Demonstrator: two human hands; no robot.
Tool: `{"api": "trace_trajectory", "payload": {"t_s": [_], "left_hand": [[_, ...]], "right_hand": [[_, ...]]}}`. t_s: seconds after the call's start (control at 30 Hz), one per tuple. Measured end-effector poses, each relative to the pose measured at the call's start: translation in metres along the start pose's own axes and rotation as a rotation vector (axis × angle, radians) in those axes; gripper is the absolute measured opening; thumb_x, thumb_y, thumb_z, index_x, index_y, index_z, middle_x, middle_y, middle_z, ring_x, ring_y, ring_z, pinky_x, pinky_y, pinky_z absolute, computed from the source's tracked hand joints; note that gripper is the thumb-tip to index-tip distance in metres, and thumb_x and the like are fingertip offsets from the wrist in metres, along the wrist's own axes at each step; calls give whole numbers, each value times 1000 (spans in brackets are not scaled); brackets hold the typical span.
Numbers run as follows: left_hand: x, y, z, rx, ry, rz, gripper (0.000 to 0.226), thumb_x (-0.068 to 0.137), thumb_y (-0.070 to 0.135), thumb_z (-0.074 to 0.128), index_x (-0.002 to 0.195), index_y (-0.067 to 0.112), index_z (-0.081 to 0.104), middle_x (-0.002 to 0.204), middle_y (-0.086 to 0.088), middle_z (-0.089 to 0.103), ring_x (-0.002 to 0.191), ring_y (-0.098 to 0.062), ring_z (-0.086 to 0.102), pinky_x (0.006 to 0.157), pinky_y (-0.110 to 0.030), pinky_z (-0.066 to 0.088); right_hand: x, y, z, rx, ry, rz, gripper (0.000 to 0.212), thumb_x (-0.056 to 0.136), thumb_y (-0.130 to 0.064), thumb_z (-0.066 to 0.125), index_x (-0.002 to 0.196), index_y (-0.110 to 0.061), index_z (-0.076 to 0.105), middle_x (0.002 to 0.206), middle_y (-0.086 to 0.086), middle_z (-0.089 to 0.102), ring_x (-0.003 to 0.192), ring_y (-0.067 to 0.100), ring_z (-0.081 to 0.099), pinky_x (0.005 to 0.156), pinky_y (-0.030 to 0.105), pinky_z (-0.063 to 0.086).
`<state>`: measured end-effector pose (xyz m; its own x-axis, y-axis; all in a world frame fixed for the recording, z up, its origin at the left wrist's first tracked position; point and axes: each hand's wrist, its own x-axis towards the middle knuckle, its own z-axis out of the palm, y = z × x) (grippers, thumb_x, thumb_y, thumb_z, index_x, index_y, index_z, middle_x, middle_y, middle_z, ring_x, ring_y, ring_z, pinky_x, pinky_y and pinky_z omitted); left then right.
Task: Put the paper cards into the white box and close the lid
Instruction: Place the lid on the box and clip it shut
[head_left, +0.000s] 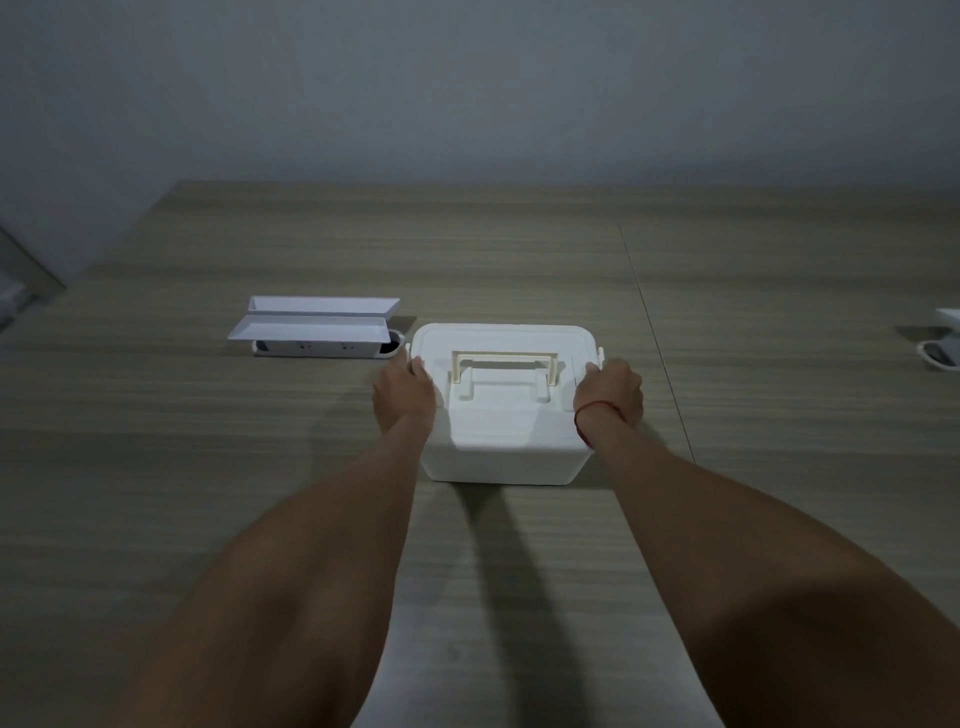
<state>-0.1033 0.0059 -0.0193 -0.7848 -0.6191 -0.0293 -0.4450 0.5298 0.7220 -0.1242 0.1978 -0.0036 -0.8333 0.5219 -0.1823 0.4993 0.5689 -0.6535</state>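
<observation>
gripping the white box (506, 415) from both sides, the left hand (404, 391) and right hand (609, 393) clamp at its upper edge by the side latches — a hold that looks meant to press or free the lid (506, 358), which sits down flat with its handle (505, 364) folded. the box rests on the surface (753, 415). no paper cards show; white trays (317, 322) lie left of the box — whether they hold cards cannot be told.
</observation>
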Motion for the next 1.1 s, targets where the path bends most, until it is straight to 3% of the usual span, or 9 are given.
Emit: {"api": "trace_trajectory", "payload": {"t_s": [0.07, 0.13, 0.2, 0.27, 0.33, 0.5, 0.6, 0.7, 1.1], "left_hand": [[4, 2, 0, -9, -7, -49, 43, 98, 30, 42, 128, 5, 59, 126, -23, 62, 117, -38, 57, 95, -43, 47], [8, 8, 0, 13, -37, -103, 59, 94, 50, 37, 124, 5, 61, 123, -20, 64, 114, -37, 60, 92, -43, 50], [7, 15, 0, 10, -91, -176, 80, 84, 70, 37, 131, 8, 55, 127, -16, 62, 116, -35, 59, 94, -43, 50], [3, 21, 3, -6, -148, -228, 96, 74, 78, 46, 141, 11, 43, 137, -14, 55, 124, -34, 54, 101, -45, 46], [0, 23, 3, -12, -179, -232, 102, 69, 77, 54, 146, 13, 35, 144, -13, 48, 131, -34, 47, 107, -47, 41], [-6, 6, -4, 72, -249, -58, 93, 76, 60, 59, 146, 6, 28, 143, -18, 46, 130, -36, 47, 104, -47, 43], [-15, -5, -7, 147, -252, 45, 94, 81, 52, 59, 149, 2, 18, 145, -20, 40, 133, -37, 41, 105, -47, 41], [-21, -7, -6, 162, -240, 72, 95, 86, 53, 53, 153, 3, 8, 152, -20, 30, 140, -35, 33, 109, -46, 36], [20, 3, 9, 182, -184, 110, 94, 88, 52, 52, 153, -1, 11, 153, -20, 30, 141, -35, 29, 112, -43, 30]], "right_hand": [[2, -2, -4, 36, -5, 21, 34, 98, -24, 49, 121, -2, 59, 129, 20, 60, 119, 38, 58, 94, 41, 47], [2, -5, -5, 109, -30, 61, 43, 97, -34, 48, 124, -3, 57, 132, 19, 58, 120, 37, 56, 96, 41, 46], [-1, -12, -1, 180, -87, 116, 61, 91, -51, 49, 130, -3, 51, 135, 18, 55, 122, 37, 54, 100, 42, 43], [-3, -18, 6, 178, -142, 151, 81, 81, -65, 53, 134, -4, 44, 139, 16, 51, 127, 36, 49, 106, 45, 40], [-5, -22, 8, 147, -174, 161, 90, 74, -68, 58, 136, -5, 40, 141, 15, 46, 131, 35, 43, 110, 48, 35], [-8, -8, 4, 87, -215, 83, 79, 80, -49, 62, 140, -5, 34, 145, 16, 41, 133, 36, 41, 110, 47, 36], [-17, 5, 11, 18, -162, 10, 78, 85, -45, 62, 143, -5, 30, 149, 16, 37, 136, 35, 38, 109, 47, 36], [-23, 7, 15, 51, -83, 14, 69, 87, -42, 62, 138, -3, 36, 146, 16, 42, 134, 35, 40, 105, 46, 38], [15, -26, 38, 42, -47, 18, 61, 87, -35, 66, 131, -1, 41, 141, 19, 47, 131, 36, 44, 103, 44, 41]]}}
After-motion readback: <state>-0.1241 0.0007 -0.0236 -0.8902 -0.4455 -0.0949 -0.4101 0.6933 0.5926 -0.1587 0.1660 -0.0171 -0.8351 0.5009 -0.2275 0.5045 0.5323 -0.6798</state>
